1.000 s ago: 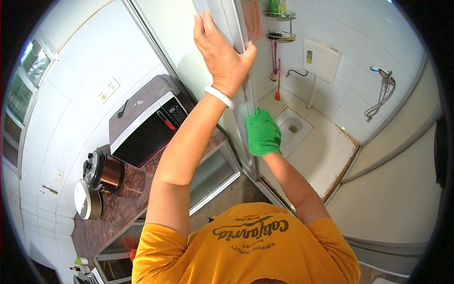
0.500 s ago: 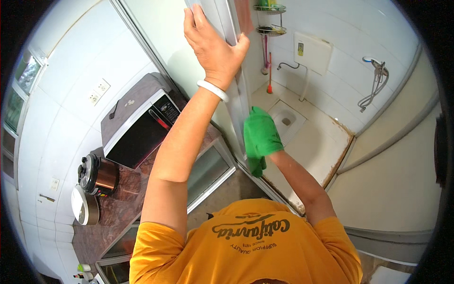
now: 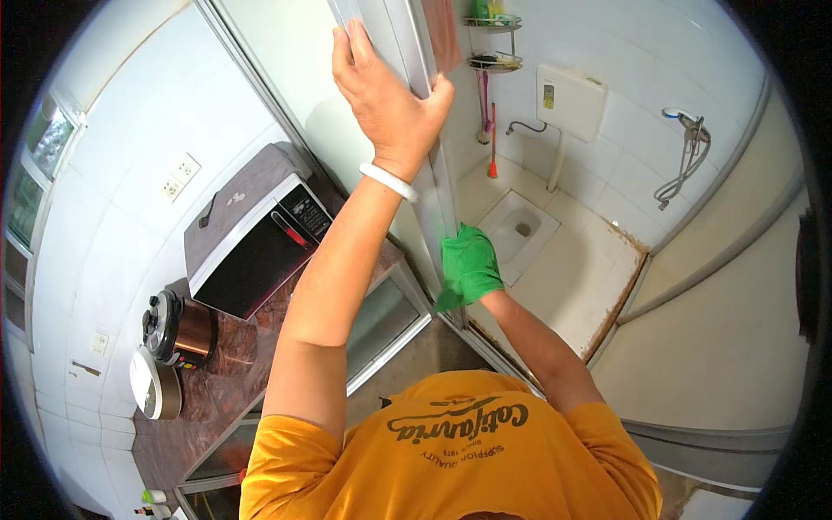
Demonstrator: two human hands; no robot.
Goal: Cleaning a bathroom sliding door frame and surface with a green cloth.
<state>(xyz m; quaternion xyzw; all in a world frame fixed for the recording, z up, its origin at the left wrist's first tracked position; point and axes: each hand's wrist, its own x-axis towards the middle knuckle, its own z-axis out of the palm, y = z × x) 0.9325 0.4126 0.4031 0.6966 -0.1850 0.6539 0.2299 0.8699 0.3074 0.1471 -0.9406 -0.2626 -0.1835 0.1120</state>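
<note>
My left hand (image 3: 394,113) is raised and braced on the silver metal door frame (image 3: 422,130), its fingers on one face and the thumb round the other edge. A white bangle circles that wrist. Lower down and to the right, my right hand is wrapped in a green cloth (image 3: 471,263), which hides its fingers. The cloth presses against the lower part of the same frame, with a loose corner hanging at its left. Frosted glass panels (image 3: 312,82) adjoin the frame on the left.
Beyond the frame lie a squat toilet (image 3: 527,227), a cistern (image 3: 570,102), a corner rack (image 3: 496,62) and a shower head (image 3: 680,113). On the left, a dark red counter (image 3: 227,360) carries a microwave (image 3: 260,251), a pressure cooker (image 3: 180,329) and a white-lidded appliance (image 3: 154,386).
The green cloth on my right hand has moved slightly down and left along the frame. My left hand keeps nearly the same place.
</note>
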